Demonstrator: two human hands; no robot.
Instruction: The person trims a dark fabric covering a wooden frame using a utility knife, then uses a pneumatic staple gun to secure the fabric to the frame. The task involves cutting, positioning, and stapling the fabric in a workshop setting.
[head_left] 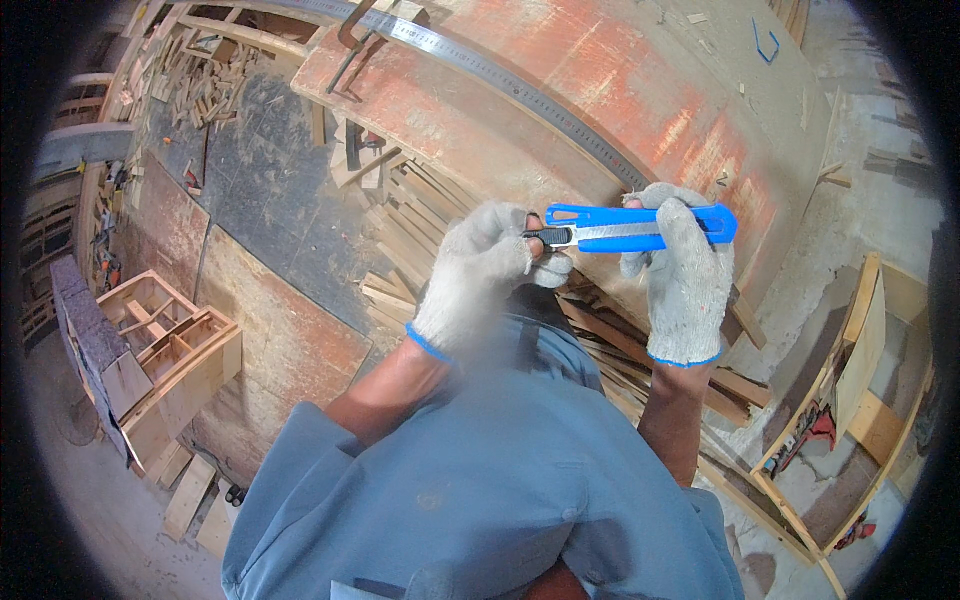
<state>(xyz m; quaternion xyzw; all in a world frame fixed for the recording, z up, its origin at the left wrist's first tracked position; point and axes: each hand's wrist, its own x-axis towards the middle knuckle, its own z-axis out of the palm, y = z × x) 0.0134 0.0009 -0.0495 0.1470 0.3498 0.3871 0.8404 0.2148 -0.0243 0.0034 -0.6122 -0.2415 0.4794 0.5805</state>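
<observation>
Both of my hands wear white knitted gloves with blue cuffs. In front of my chest, my right hand (685, 270) is closed around the blue body of a utility knife (615, 230), which lies level and points left. My left hand (475, 265) pinches the knife's black slider piece (553, 237), with metal showing between it and the blue body. The slider piece sits at the left end, outside the body. Whether a blade is attached to it cannot be made out. The tips of my left thumb and forefinger stick out bare from the glove.
A long steel ruler (520, 90) lies across the worn, red-stained workbench (430, 120), beside a clamp (352, 50). Stacked wood strips (410, 225) lie below the bench edge. To the left stands a wooden box frame (175, 330); at right is another wooden frame (865, 400).
</observation>
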